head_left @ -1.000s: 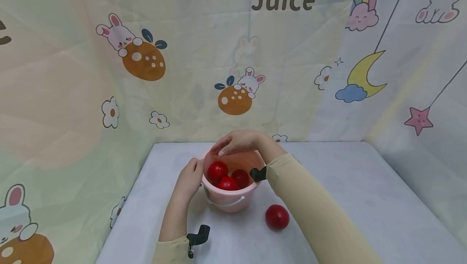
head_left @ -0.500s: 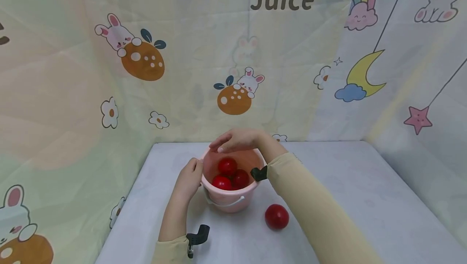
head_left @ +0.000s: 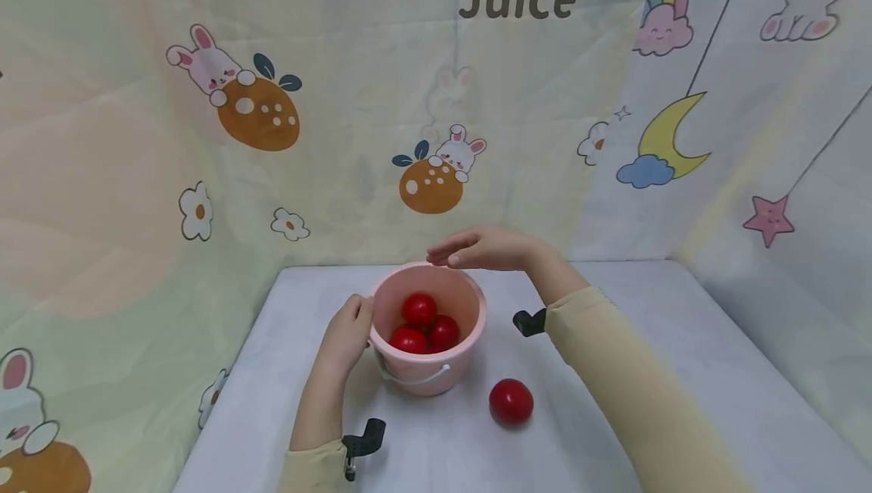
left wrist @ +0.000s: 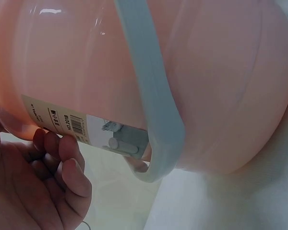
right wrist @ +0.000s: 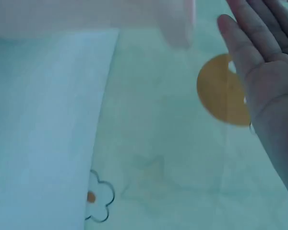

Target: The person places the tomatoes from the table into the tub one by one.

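A pink bucket (head_left: pixel 453 296) stands on the white table, its inside facing me. Three smooth red balls (head_left: pixel 418 310) lie in it, and another red ball (head_left: pixel 511 402) rests on the table to its right. My left hand (head_left: pixel 346 330) grips the rim on the left; in the left wrist view its curled fingers (left wrist: pixel 69 148) meet the bucket wall beside a label (left wrist: pixel 77 124). Above the back rim hovers my right hand (head_left: pixel 487 247), fingers extended and nothing in it. The right wrist view shows that palm (right wrist: pixel 273 91) bare.
The bucket's pale handle (head_left: pixel 418 381) hangs down at the front. Behind the table (head_left: pixel 579 387) rises a cloth backdrop (head_left: pixel 545 99) printed with rabbits, fruit and flowers; more cloth closes in both sides.
My right hand has lifted from over the bucket and moved to the right. Inside, the balls have shifted, the upper one moving rightward in the bucket. The left hand keeps its hold.
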Tool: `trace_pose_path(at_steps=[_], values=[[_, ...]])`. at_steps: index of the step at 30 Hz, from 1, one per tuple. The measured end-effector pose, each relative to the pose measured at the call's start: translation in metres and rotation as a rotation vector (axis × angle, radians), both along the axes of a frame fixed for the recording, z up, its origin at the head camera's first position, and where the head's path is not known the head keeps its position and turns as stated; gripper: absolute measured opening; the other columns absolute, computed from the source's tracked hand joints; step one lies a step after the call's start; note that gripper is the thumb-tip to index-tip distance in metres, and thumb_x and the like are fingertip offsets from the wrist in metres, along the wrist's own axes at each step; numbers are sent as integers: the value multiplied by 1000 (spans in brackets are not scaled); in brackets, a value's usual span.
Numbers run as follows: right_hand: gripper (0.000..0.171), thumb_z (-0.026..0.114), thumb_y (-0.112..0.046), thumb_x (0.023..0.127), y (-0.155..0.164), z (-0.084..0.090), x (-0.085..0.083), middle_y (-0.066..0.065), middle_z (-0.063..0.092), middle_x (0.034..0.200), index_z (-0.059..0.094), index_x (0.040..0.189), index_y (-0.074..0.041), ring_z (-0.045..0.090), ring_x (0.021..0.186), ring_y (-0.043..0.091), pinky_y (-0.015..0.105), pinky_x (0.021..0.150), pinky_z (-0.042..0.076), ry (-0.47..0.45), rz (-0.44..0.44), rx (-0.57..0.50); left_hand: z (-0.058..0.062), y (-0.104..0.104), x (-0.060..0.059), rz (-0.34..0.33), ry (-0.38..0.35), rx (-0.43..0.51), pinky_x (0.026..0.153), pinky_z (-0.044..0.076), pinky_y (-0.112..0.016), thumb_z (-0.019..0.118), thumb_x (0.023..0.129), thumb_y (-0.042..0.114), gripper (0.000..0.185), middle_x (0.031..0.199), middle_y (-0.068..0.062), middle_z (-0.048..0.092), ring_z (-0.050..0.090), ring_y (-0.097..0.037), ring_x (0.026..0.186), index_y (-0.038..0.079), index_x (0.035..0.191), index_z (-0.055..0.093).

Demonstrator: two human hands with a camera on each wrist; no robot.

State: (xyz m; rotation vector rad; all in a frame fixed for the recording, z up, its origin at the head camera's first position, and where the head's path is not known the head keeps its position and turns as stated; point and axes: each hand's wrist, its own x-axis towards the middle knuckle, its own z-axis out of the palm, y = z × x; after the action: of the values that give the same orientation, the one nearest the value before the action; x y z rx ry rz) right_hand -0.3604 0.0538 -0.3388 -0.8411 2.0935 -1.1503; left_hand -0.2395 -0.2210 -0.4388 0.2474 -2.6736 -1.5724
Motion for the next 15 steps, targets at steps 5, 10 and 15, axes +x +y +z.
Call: trace_pose_path(at_steps=[5,10,15], values=[[43,61,-21,97,39,-13,6,2,56,143,55,140,-21,49,137,23,45,112,40,3,-67,-86,-1,-1,1,-3,1,6,70,50,-28,37,104,46,38,91,-8,58,55,-21,84,13,105,56],[46,63,-28,96,72,-39,19,2,54,146,54,141,-24,49,138,20,48,113,38,25,-116,-62,1,-2,1,-1,2,9,69,50,-28,36,104,45,39,90,-8,56,55,-22,82,11,105,56],[47,65,-33,94,96,-79,40,-3,55,145,54,140,-31,50,137,20,45,109,43,33,-77,-23,-1,-2,0,-5,7,3,68,49,-28,35,104,45,40,88,-8,55,55,-22,81,10,105,55]])
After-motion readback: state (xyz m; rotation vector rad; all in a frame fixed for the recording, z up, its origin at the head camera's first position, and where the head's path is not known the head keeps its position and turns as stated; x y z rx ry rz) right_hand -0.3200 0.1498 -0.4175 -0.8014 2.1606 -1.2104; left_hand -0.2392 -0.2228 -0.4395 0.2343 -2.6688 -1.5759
